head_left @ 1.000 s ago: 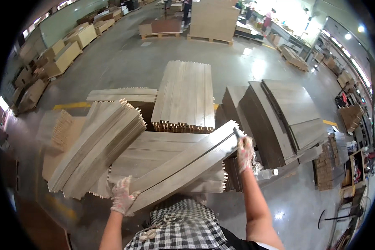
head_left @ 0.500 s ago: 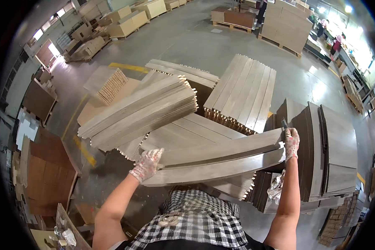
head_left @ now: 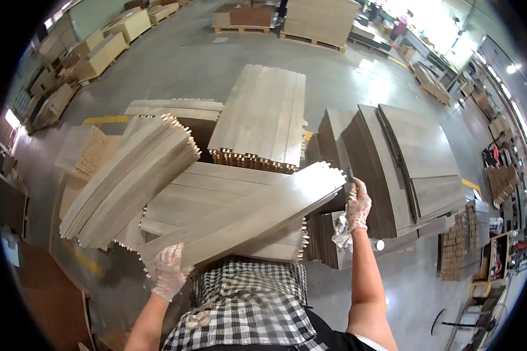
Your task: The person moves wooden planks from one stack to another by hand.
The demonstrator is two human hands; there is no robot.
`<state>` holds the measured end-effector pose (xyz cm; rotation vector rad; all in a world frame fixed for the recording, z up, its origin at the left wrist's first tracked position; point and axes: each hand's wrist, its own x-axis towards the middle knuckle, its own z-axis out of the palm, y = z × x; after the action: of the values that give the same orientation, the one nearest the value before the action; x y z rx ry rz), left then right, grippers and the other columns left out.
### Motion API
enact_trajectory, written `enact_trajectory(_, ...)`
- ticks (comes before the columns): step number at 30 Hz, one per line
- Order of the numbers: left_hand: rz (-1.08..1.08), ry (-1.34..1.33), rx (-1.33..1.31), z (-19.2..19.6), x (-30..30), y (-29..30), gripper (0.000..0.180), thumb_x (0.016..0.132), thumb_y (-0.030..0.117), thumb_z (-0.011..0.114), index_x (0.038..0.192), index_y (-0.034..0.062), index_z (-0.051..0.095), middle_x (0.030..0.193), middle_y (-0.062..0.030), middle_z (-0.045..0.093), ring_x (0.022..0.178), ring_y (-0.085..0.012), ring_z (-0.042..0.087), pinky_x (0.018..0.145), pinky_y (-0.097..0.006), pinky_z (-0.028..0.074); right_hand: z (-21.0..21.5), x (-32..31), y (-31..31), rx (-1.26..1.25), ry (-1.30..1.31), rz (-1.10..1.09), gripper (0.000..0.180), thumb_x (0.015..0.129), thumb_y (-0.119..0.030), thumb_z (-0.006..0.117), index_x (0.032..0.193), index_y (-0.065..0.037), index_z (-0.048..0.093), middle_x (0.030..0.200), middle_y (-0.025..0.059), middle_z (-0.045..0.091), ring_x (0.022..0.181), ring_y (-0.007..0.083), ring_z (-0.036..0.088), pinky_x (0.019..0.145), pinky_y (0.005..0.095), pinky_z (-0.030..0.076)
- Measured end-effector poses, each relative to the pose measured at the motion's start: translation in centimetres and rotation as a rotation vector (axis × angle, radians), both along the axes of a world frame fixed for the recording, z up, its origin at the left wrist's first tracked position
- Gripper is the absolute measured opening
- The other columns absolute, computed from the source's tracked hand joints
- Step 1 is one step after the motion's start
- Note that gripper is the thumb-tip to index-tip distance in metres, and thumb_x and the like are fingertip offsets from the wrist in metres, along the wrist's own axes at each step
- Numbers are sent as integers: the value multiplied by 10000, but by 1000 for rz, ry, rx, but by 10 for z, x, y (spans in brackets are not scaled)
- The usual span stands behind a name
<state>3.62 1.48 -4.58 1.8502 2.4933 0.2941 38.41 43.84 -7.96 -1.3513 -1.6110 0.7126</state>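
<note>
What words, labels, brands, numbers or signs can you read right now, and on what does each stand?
None can be read.
Grey pegged planks at the left hand: no lettering visible.
Grey panel stack right of the right hand: no lettering visible.
Patterned gloves: blotches, no readable text.
Tan pallet load in the background: too far to tell.

The pair of grey wood-grain boards (head_left: pixel 240 215) lies side by side, long edges close together, slanting from lower left to upper right over a stack of similar boards (head_left: pixel 216 180), with short pale dowels jutting from both ends and a bright sheen near the upper right end. Just beside that end, the slim dark tool (head_left: pixel 350 174) points upward, only its upper part showing; its exact kind cannot be told.
</note>
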Motion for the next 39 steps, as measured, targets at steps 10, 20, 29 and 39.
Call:
enact_trajectory(10, -18, -65, 86, -5, -4, -3, 749, 664, 296, 736, 1305, 19, 465, 1214, -139, 516, 1137, -334, 454, 979, -466, 334, -6, -54, -71, 336, -383, 336, 554, 847, -150, 535, 1359, -345, 453, 739, 146, 655, 513, 261, 600, 491, 404, 485)
enact_trajectory(20, -36, -25, 96, -5, -4, 3, 744, 698, 382, 708, 1297, 9, 472, 1171, -145, 528, 1108, -335, 467, 966, -463, 343, 2, -11, 2, 183, -537, 102, 362, 938, -156, 503, 1274, -270, 572, 752, 227, 627, 501, 348, 576, 474, 440, 440)
enact_trajectory(29, 23, -37, 86, 1, 0, -2, 723, 673, 325, 729, 1287, 33, 484, 1174, -126, 539, 1097, -323, 484, 963, -455, 353, -4, -87, -139, 327, -440, 546, 695, 712, -68, 645, 1353, -279, 479, 837, 102, 664, 640, 254, 633, 608, 370, 527)
enact_trajectory(39, 34, -39, 77, 0, -2, -1, 741, 648, 285, 755, 1298, 52, 485, 1170, -112, 556, 1108, -309, 486, 960, -438, 366, 6, -4, 22, 243, -419, 102, 431, 884, -110, 545, 1257, -325, 572, 846, 200, 653, 722, 377, 642, 636, 459, 490)
